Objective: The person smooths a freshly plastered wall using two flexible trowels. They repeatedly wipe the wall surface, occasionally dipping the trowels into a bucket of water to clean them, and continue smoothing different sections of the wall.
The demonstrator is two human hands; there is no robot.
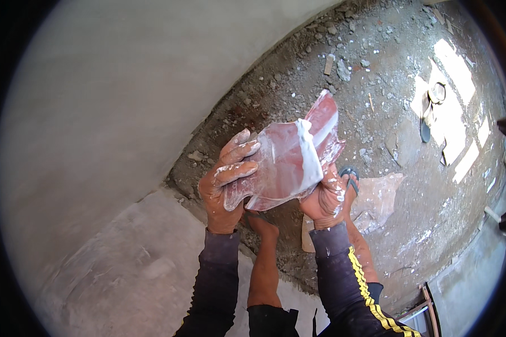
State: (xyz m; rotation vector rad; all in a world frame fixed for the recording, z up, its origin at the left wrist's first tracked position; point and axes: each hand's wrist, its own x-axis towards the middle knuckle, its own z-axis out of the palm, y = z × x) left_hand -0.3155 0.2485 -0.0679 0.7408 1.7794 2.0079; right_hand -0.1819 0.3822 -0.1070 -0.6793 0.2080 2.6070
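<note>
**Both hands on a reddish sheet, over rubble floor next to plastered wall**

Surface/room: smooth grey plastered wall (112,95) fills the left and upper left, curved by the lens. Its base meets a dirt floor (376,73) littered with small stones, mortar crumbs and bits of wood. Lower left is a paler, rougher concrete surface (123,269). Hard sunlight patches on the floor upper right, with a dark flip-flop (425,130) and a small round object (437,91) lying in them; can't tell what the round one is. A second reddish-tan sheet (379,199) lies flat on the floor just right of the hands. Wood-framed item at the bottom right edge, mostly cut off.

Hands: left hand (226,182) grips the left edge of a stiff reddish-brown sheet (287,163), fingers (239,151) spread over its face, streaked with white plaster. Right hand (325,199) closes on the lower right edge, thumb on top, also plaster-smeared. Sheet is held up in front of the body, tilted, clear of the floor, with a white plaster streak down its middle and its upper corner pointing up-right. Edges irregular.

Forearms enter from the lower edge in dark long sleeves; the right sleeve has a yellow stripe. Bare legs below the sheet, right foot in a blue-strapped sandal (349,175) just beside the right hand in view.
</note>
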